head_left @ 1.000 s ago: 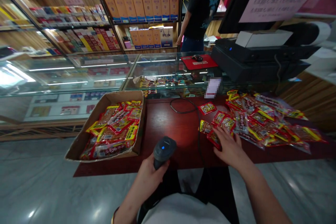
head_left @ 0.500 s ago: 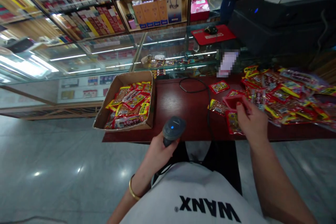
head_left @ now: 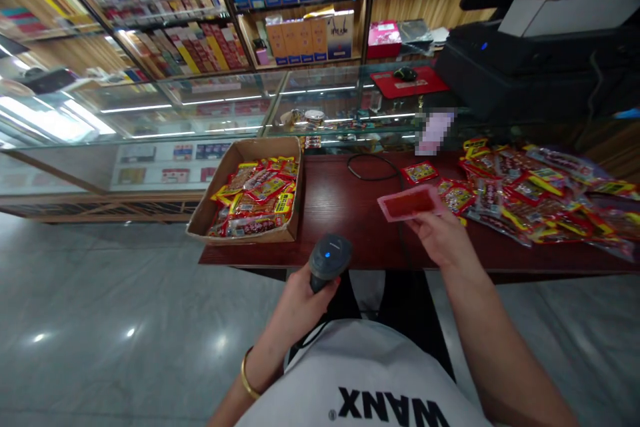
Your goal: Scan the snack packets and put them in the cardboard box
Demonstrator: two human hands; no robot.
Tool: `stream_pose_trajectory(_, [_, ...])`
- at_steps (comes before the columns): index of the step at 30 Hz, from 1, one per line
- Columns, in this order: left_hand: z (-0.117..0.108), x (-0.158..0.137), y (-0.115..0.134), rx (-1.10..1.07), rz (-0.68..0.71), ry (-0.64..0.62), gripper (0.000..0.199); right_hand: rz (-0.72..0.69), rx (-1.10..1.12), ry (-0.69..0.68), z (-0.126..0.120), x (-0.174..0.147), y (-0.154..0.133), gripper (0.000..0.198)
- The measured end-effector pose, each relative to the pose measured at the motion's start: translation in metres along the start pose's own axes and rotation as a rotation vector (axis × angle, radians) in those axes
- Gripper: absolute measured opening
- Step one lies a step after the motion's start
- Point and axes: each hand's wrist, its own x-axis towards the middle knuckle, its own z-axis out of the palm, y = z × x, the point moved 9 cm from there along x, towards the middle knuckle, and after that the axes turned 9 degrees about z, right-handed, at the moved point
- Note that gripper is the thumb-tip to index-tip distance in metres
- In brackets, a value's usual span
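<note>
My left hand (head_left: 304, 307) is wrapped round the handle of a dark barcode scanner (head_left: 331, 257), held just off the table's front edge. Between the fingers of my right hand (head_left: 445, 237) is a flat snack packet (head_left: 410, 203), its reddish side with a pale pink border facing up, above the dark red table (head_left: 327, 200). Beyond and beside that hand lie a small red packet (head_left: 419, 172) and a heap of red and yellow snack packets (head_left: 535, 190). On the left, similar packets (head_left: 260, 195) fill an open cardboard box (head_left: 299, 197).
A black cable (head_left: 373, 178) loops over the table. Behind it runs a glass display counter (head_left: 330, 90) with a red mat (head_left: 410, 82), a mouse (head_left: 405, 73) and a pixelated pale item (head_left: 435, 133). Dark equipment (head_left: 510, 73) stands at the back right. Shelves of boxes line the wall.
My right hand has moved left from the heap, carrying the snack packet over the table and showing its flat side. The scanner stays in my left hand. The view has shifted slightly.
</note>
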Motion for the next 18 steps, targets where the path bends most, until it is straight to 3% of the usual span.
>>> stream_pose_trajectory(2, [0.002,0.000,-0.002,-0.006,0.001,-0.007,0.014,-0.042,0.034,-0.019,0.006,-0.004,0.003,0.011])
stream_pose_trajectory(5, [0.002,-0.001,-0.004,-0.012,0.001,0.009,0.011,-0.029,0.084,-0.027,0.007,-0.003,0.017,0.012])
stream_pose_trajectory(10, [-0.003,-0.001,-0.005,-0.046,-0.002,0.041,0.010,0.164,-0.038,-0.094,0.013,0.005,0.051,0.035])
stream_pose_trajectory(14, [-0.005,0.005,-0.010,-0.095,-0.027,0.051,0.010,0.208,-0.085,-0.225,0.036,0.005,0.064,0.054])
stream_pose_trajectory(18, [-0.007,0.018,-0.008,-0.086,-0.031,0.052,0.011,0.101,-0.179,-0.052,0.038,0.012,0.070,0.038])
